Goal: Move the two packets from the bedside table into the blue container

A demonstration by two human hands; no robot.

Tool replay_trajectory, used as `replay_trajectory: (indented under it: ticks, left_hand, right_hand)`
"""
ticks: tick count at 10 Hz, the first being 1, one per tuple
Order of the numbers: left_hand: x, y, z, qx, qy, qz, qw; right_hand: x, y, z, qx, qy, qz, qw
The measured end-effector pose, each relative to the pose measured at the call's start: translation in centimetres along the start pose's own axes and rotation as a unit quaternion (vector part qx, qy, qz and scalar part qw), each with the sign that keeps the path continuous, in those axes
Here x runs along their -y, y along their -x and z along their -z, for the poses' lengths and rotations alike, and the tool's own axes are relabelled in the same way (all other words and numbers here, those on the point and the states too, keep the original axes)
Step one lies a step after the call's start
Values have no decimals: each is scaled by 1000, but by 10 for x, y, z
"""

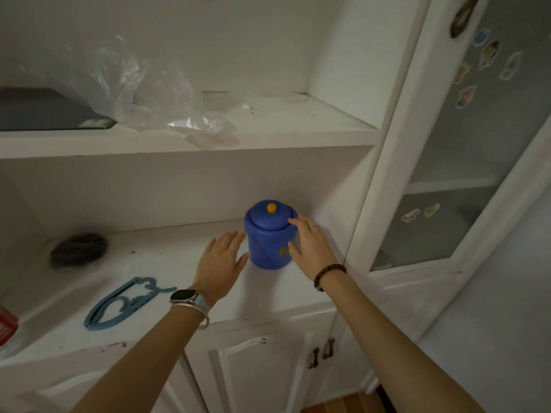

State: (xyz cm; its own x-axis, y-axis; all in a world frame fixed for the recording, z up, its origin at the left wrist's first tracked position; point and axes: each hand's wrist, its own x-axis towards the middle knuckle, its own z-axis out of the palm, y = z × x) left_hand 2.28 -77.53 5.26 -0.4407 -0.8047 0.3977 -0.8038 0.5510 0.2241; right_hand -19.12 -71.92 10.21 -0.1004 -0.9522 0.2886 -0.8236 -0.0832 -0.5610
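Blue plastic, lid on with a yellow knob (271,208): the blue container (266,239) stands on the white cabinet ledge (167,263), close to its right wall. I see my right hand (310,245) spread against its right side, fingers touching rim and body. My left hand (222,260) is open just beside its left side. A blue hanger (119,305) lies further left.

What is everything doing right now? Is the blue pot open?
Blue container: upright on the shelf, lid on.
Left hand: open, beside the container, empty.
Right hand: open, fingers touching the container's side.
Cabinet doors: closed.
Plastic bag: crumpled on the upper shelf.
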Motion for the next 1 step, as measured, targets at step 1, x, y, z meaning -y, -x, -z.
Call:
replay_trajectory:
  ticks: [1]
  left_hand:
    - [3,12,6,-59,-21,-9,998]
  right_hand:
    - [-1,14,12,-52,38,47,997]
